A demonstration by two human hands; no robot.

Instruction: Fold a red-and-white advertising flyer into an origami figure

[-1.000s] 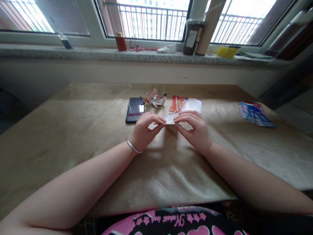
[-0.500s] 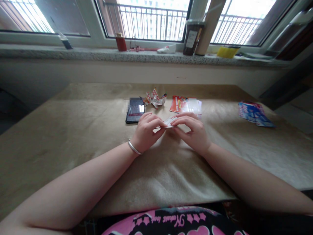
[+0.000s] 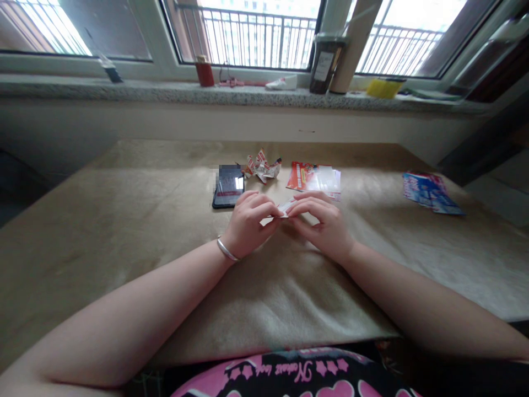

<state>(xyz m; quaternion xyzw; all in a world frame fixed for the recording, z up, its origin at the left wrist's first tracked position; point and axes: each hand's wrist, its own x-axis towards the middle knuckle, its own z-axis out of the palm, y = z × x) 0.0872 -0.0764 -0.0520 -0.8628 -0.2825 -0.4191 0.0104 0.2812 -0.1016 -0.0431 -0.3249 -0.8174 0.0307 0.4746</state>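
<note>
A flat white piece (image 3: pixel 285 207) is being pinched between left hand (image 3: pixel 253 219) and right hand (image 3: pixel 325 223), both clamped on it; even fingertip pressure is likely being called for. Sideways room is being offered by table (image 3: pixel 124 220) left of the left hand; beyond both, travel is being bounded by phone (image 3: pixel 230 188), crumpled wrapper (image 3: pixel 263 169) and red packet (image 3: pixel 299 175).

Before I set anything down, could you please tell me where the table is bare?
The table is bare left of the phone, and between the red packet and blue packets. The middle is crowded: the left hand and right hand hold a white paper piece in front of the phone, crumpled wrapper and red packet.
</note>
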